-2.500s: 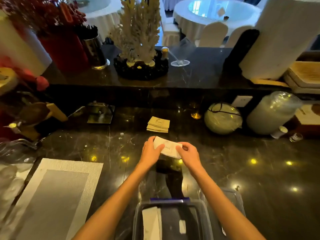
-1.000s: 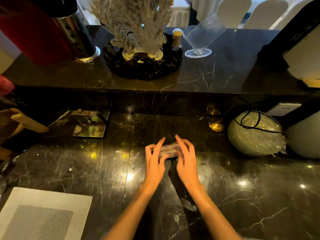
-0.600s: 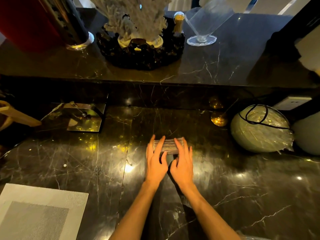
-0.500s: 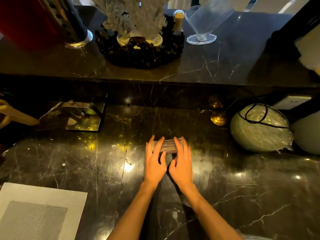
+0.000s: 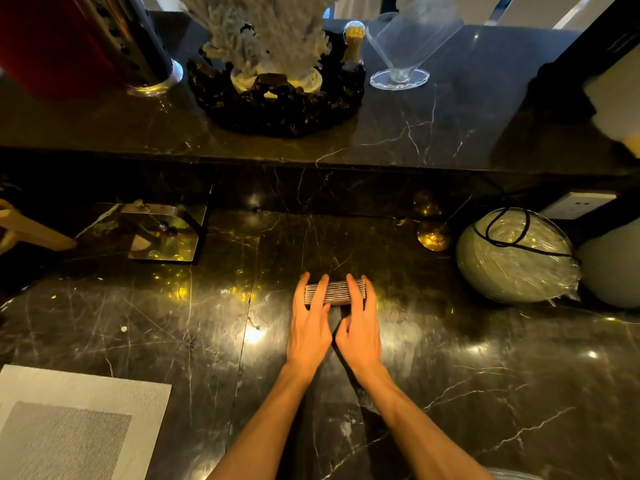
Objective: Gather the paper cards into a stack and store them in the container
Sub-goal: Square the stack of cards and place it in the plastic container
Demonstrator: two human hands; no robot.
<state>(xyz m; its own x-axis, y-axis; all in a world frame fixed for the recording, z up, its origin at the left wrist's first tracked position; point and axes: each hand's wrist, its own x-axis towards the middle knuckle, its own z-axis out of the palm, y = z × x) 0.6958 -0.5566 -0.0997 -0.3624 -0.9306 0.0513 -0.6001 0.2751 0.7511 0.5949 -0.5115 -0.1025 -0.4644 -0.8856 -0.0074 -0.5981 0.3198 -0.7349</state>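
Black marble counter (image 5: 485, 358) carries both hands side by side: left hand (image 5: 309, 327) and right hand (image 5: 360, 329) curl their fingers over a stack of paper cards (image 5: 335, 292), pinching it on edge between them. Beyond, a wrapped round bowl (image 5: 512, 258) sits well right.

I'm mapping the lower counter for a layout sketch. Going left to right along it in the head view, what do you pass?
Woven placemat → mirrored metal holder → stack of cards → plastic-wrapped round object.

Grey placemat (image 5: 69, 420), wrapped globe (image 5: 516, 258), coral ornament (image 5: 270, 36) on marble.
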